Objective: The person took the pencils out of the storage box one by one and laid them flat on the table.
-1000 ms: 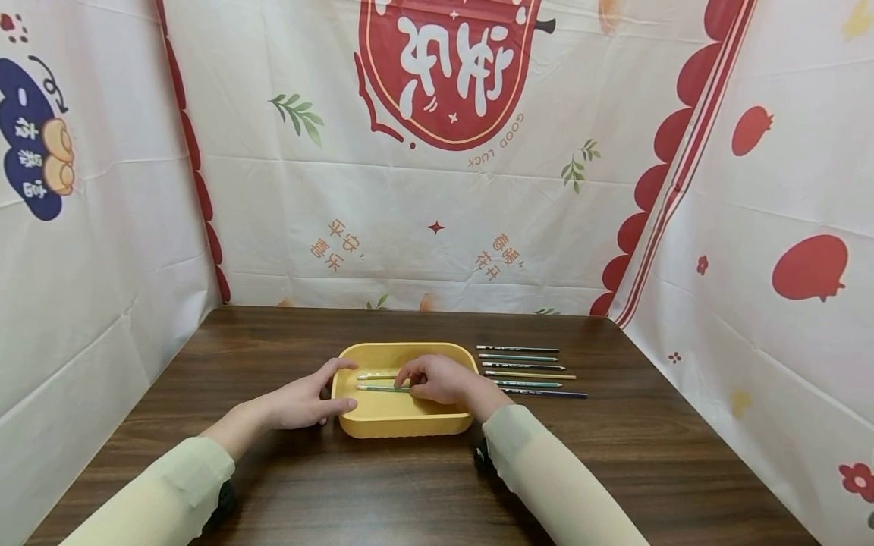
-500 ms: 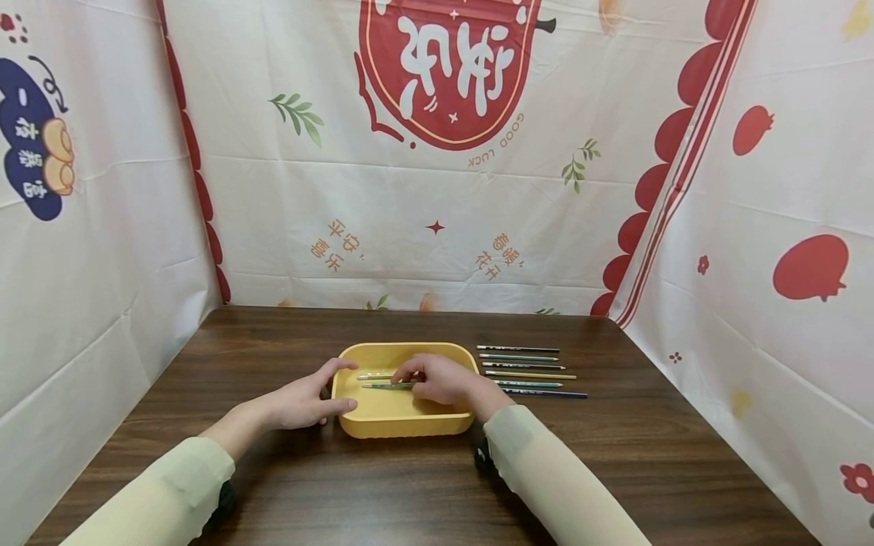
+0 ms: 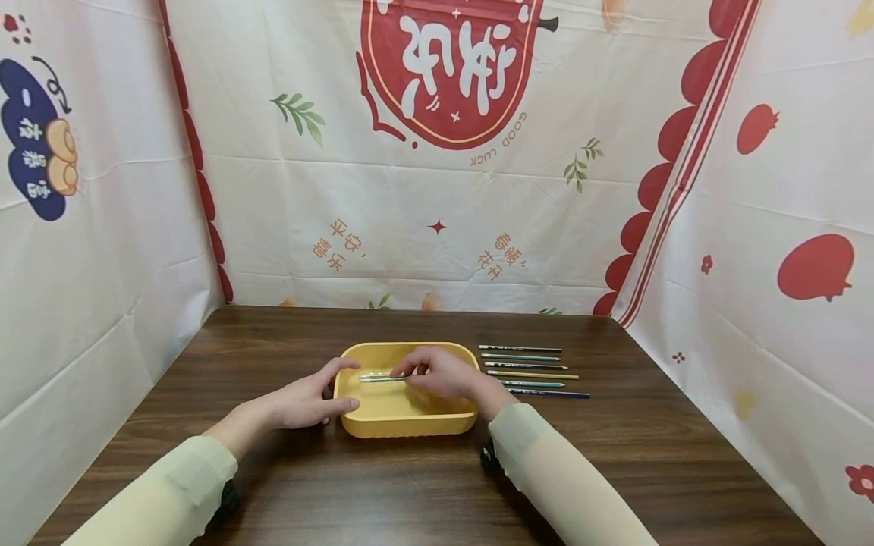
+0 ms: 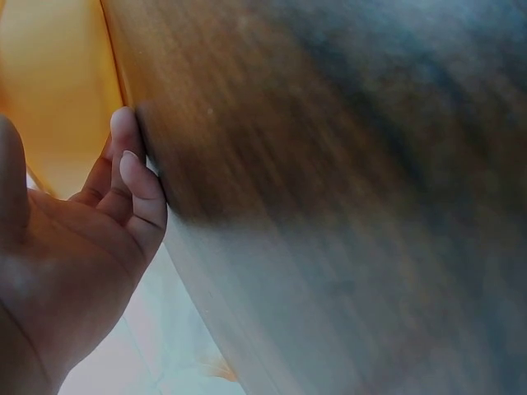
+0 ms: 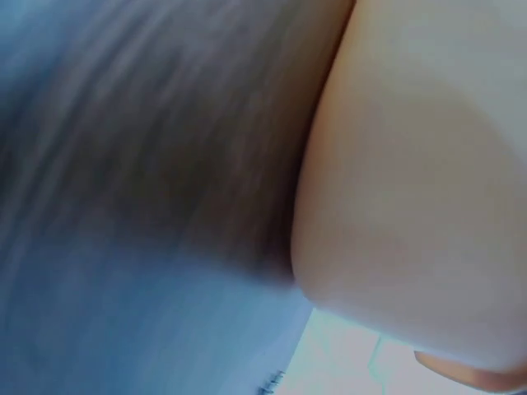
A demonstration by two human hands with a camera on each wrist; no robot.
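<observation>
In the head view, a yellow plastic tray stands on the table. My left hand holds its left end, thumb and index finger over the rim; in the left wrist view, other fingers curl against the outer wall. My right hand reaches inside the tray. Its thumb and fingers pinch a green pencil, whose right part the hand hides. Close along the far side of it lies another pencil. The right wrist view is filled mostly by the blurred near part of my right hand.
Several pencils lie in a row on the table right of the tray, black, teal, yellow, green and dark blue. The brown wooden table is bounded at the back and sides by printed white cloth.
My right hand has moved the green pencil toward the back of the tray, up beside the other pencil. The left hand has kept its place on the tray.
</observation>
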